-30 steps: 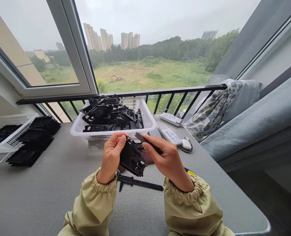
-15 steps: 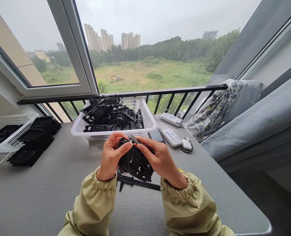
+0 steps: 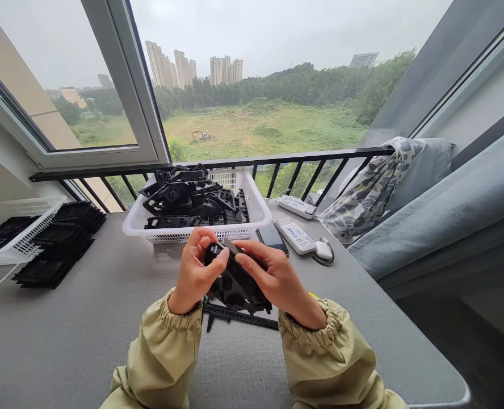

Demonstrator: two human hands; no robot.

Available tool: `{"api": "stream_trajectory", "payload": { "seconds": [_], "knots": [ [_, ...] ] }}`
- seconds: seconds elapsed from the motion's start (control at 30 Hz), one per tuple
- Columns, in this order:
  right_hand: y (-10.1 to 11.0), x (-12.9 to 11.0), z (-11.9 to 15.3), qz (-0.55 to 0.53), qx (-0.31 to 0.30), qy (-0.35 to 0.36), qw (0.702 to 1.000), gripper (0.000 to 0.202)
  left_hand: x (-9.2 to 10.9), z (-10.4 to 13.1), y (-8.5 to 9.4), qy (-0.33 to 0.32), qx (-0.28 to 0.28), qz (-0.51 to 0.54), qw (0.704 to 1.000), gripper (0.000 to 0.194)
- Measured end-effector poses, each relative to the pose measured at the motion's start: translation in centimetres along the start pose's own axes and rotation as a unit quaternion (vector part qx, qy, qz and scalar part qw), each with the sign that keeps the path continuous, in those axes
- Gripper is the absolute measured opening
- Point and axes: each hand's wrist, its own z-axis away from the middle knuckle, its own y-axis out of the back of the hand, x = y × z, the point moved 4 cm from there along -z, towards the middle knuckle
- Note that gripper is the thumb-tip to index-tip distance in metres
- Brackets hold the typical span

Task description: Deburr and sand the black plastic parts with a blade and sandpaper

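A black plastic part with cutouts is held up between both hands over the table. My left hand grips its upper left end, thumb on the near face. My right hand pinches its upper right edge, where a flat dark grey strip shows beside the fingers; whether that strip is separate I cannot tell. Under the part, a black caliper lies on the grey table. Just beyond my hands stands a white basket heaped with black plastic parts.
At the left are stacked black parts and another white basket. Right of the main basket lie a dark flat device, two white power banks and a small white case. A black railing runs behind.
The black part has tilted in my hands, so its face is turned differently and its lower end sits slightly further right. My left thumb and fingers have shifted a little on it.
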Motion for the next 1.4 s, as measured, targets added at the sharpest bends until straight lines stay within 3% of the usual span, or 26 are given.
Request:
{"api": "stream_trajectory", "payload": {
  "seconds": [0.1, 0.2, 0.27, 0.5, 0.63, 0.77, 1.1, 1.4],
  "knots": [
    [0.2, -0.3, -0.1, 0.008, -0.004, 0.012, 1.0, 0.027, 0.1, -0.1, 0.2, -0.042, 0.033, -0.047, 0.997, 0.02],
    [0.7, -0.7, -0.2, 0.013, 0.003, 0.032, 0.999, 0.026, 0.3, 0.0, 0.7, -0.124, 0.095, -0.135, 0.978, 0.013],
    [1.1, -1.1, -0.1, 0.011, 0.007, 0.043, 0.999, 0.026, 0.2, 0.1, 0.9, -0.151, 0.108, -0.178, 0.966, 0.015],
    [1.2, -1.2, 0.9, 0.002, -0.014, 0.034, 0.999, 0.035, -0.5, 0.1, 1.0, -0.116, 0.104, -0.168, 0.973, 0.048],
    [0.9, -1.6, 1.0, 0.048, -0.02, 0.058, 0.997, 0.032, -0.4, -0.1, 0.9, -0.08, 0.096, -0.079, 0.989, 0.044],
    [0.9, -2.1, 0.9, 0.114, 0.004, 0.073, 0.991, 0.029, -0.4, -0.1, 0.3, -0.062, 0.054, -0.043, 0.996, 0.035],
    [0.8, -1.9, 1.0, 0.186, 0.019, 0.052, 0.981, 0.028, -0.8, 0.3, 0.1, -0.121, 0.067, -0.178, 0.974, 0.028],
    [1.1, -2.2, 1.2, 0.17, 0.012, 0.038, 0.985, 0.027, -0.1, 0.2, 0.3, -0.173, 0.098, -0.225, 0.954, 0.022]
  ]
}}
